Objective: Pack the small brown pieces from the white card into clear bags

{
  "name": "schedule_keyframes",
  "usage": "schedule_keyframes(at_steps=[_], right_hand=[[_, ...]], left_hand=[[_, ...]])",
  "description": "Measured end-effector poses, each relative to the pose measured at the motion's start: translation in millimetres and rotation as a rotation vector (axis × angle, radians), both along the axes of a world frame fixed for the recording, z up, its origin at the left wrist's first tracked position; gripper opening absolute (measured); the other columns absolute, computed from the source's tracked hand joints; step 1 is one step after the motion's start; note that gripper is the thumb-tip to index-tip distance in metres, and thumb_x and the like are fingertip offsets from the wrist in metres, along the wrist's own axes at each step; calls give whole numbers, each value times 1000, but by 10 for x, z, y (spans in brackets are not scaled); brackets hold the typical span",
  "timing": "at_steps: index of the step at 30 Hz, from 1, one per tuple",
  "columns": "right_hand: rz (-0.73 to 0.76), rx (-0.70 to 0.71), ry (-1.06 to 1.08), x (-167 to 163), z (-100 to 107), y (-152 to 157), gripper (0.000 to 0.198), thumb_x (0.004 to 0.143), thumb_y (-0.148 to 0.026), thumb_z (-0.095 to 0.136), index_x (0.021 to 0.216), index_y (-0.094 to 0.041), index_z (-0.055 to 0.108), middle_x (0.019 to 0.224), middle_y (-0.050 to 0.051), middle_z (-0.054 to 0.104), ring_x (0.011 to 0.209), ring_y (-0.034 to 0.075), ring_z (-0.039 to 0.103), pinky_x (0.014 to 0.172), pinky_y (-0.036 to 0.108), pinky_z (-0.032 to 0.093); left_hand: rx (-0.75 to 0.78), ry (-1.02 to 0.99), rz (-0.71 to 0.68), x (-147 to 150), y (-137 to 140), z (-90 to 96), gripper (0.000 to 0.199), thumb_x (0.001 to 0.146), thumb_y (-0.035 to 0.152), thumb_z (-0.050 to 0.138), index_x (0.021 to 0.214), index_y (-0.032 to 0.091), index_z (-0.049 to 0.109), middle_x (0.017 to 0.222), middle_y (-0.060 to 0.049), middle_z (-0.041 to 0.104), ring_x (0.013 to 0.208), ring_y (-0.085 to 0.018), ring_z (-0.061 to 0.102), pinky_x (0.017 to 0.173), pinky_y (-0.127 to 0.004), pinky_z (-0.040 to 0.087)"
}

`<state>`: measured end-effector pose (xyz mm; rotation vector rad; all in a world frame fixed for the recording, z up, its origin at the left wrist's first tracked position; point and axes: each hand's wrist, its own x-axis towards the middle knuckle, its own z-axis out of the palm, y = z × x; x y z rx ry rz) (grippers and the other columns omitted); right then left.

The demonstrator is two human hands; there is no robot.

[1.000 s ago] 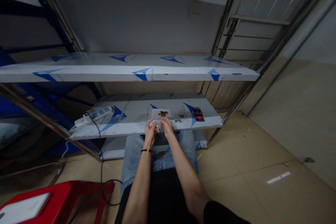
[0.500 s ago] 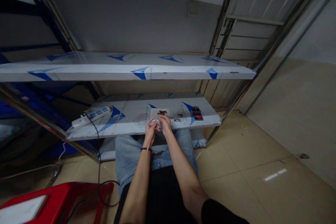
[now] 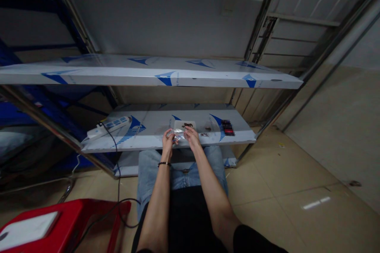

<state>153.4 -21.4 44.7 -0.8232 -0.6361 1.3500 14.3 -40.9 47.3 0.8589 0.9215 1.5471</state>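
Observation:
Between my hands a small clear plastic bag [image 3: 178,133] is stretched over the front of the lower shelf [image 3: 154,136]. My left hand [image 3: 168,139] pinches its left side, and my right hand [image 3: 192,136] pinches its right side. Just behind them lies a pale square sheet or tray [image 3: 179,123] with a small pile of dark brown pieces [image 3: 188,125], partly covered by my right fingers. To the right of my right hand are some tiny shiny bits [image 3: 204,134] and a small dark piece [image 3: 208,128], both too small to name.
A white power strip [image 3: 109,126] with a black cable [image 3: 118,178] hanging down rests at the shelf's left. A blurred dark and red item [image 3: 227,127] lies at the right. The upper shelf [image 3: 178,81] overhangs behind. A red stool [image 3: 77,213] holding a white flat object [image 3: 29,229] stands lower left.
My hands have moved apart, and the clear bag now spans the gap between them. The whole view has shifted slightly, with the shelf appearing further right.

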Motion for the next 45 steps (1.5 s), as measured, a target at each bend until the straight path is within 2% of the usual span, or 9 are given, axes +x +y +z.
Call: schedule_keyframes(at_steps=[4, 9, 14, 16, 21, 25, 29, 38, 45], right_hand=[[130, -27, -16, 129, 59, -35, 41, 61, -19, 85, 99, -14, 72, 74, 5, 73, 63, 15, 64, 59, 23, 50], [136, -114, -23, 127, 69, -39, 29, 61, -18, 88, 84, -12, 71, 74, 7, 75, 60, 13, 65, 59, 23, 52], [91, -174, -83, 22, 72, 1, 26, 65, -22, 88, 80, -14, 68, 68, 3, 72, 54, 12, 63, 53, 20, 50], [115, -182, -139, -28, 71, 11, 26, 67, -25, 87, 81, -14, 68, 65, 2, 70, 54, 12, 63, 51, 19, 48], [165, -173, -281, -86, 56, 12, 25, 72, -33, 82, 80, -15, 66, 59, -2, 64, 51, 11, 59, 51, 20, 46], [217, -136, -321, -48, 62, 1, 26, 73, -36, 79, 75, -15, 65, 58, -2, 62, 48, 11, 54, 50, 22, 45], [298, -77, -329, -10, 84, -36, 28, 73, -37, 80, 74, -15, 63, 55, -2, 60, 44, 10, 51, 47, 22, 42], [435, -25, -454, 41, 88, -70, 32, 76, -42, 79, 74, -15, 61, 57, -2, 61, 49, 10, 56, 50, 19, 43], [400, 5, -802, 80, 87, 42, 18, 88, -24, 64, 73, -18, 56, 61, -4, 58, 53, 9, 54, 50, 17, 41]], left_hand=[[-8, -24, 40, -52, 29, -27, 60, 66, 36, 82, 116, 18, 55, 82, -3, 70, 56, -12, 62, 46, -19, 45], [-55, 53, 105, -88, 73, -106, 54, 70, 40, 79, 112, 17, 56, 85, -5, 70, 63, -14, 65, 50, -21, 47], [41, 405, 323, -133, 150, -115, 28, 74, 34, 74, 94, 18, 63, 97, -7, 69, 91, -18, 66, 76, -27, 53], [77, 545, 244, -121, 158, -56, 24, 78, 39, 71, 86, 17, 64, 89, -6, 69, 87, -18, 65, 76, -27, 53], [124, 620, -174, -1, 81, 87, 41, 83, 57, 65, 81, 16, 62, 68, -3, 65, 62, -16, 60, 56, -24, 46], [146, 575, -260, 47, 21, 95, 46, 77, 61, 71, 79, 16, 59, 63, -2, 63, 56, -14, 57, 52, -24, 44], [127, 549, -352, -18, 7, 104, 48, 75, 61, 73, 83, 15, 62, 69, -6, 69, 63, -18, 64, 57, -27, 50], [117, 626, -462, -136, -61, 216, 34, 82, 48, 64, 76, 15, 67, 74, -9, 72, 66, -19, 66, 62, -28, 51], [68, 874, -255, 1, -73, 158, 30, 87, 34, 50, 66, 17, 63, 61, -6, 66, 60, -18, 61, 64, -27, 46]])
